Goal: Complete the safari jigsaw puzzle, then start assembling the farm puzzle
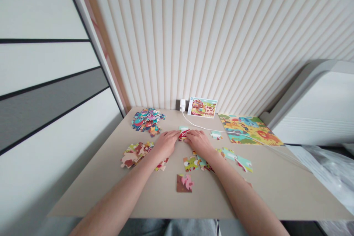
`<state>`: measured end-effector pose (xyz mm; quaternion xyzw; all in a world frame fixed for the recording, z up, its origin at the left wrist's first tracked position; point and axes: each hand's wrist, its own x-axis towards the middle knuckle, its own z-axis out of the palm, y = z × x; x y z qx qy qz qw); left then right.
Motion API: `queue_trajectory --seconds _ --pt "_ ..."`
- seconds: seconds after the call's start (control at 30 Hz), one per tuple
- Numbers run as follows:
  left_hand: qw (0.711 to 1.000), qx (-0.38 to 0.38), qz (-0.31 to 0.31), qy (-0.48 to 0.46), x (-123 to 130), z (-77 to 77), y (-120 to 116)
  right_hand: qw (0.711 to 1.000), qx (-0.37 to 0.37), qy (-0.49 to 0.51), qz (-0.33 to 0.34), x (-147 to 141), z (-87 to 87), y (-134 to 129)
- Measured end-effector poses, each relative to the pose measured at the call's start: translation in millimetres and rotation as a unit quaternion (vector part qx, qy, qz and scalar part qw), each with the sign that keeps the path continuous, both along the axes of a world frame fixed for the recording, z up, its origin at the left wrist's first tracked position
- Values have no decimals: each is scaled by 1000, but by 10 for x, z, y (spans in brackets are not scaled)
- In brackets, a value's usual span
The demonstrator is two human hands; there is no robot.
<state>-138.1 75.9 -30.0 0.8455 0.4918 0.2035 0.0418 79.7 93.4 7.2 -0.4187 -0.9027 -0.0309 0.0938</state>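
Observation:
Between my two hands lies a red barn puzzle piece (pixel 183 134) with a white crossed window and a strip of pale blue at its top. My left hand (pixel 166 144) pinches its left edge with the fingertips. On the other side, the fingers of my right hand (pixel 198 141) press its right edge and cover part of it. Whether it is one piece or two joined ones, I cannot tell. Under and around my right forearm are loose farm pieces, among them a green puzzle piece (pixel 190 163). A brown piece with a pink pig (pixel 184 183) lies nearer to me.
A reference picture card (pixel 203 107) leans at the back beside a white charger (pixel 182 105), whose cable crosses rightward over a finished animal puzzle (pixel 250 129). Piles of dark-coloured pieces (pixel 148 120) and cow pieces (pixel 135 154) lie left. A pale blue piece (pixel 216 135) is right.

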Motion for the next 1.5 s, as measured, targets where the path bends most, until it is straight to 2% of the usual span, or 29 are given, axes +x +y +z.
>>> queue_trajectory --seconds 0.27,0.67,1.07,1.17,1.3,1.4,1.5 --pt "1000 5 3 7 16 24 -26 1000 10 -10 6 6 -32 29" --pt "999 17 31 19 -9 -21 -34 1000 11 -6 11 11 3 15" --pt "999 18 15 35 -17 16 -55 997 -61 49 2 61 0 -34" --pt "999 20 11 37 -20 12 -51 990 -106 90 14 184 63 -44" --pt "999 30 20 35 6 68 -91 977 -170 129 1 542 225 -67" --pt "999 41 21 30 45 190 -196 962 -229 150 -20 836 296 -78" --pt "999 46 -7 27 103 344 -354 954 -261 148 -13 975 266 -84"
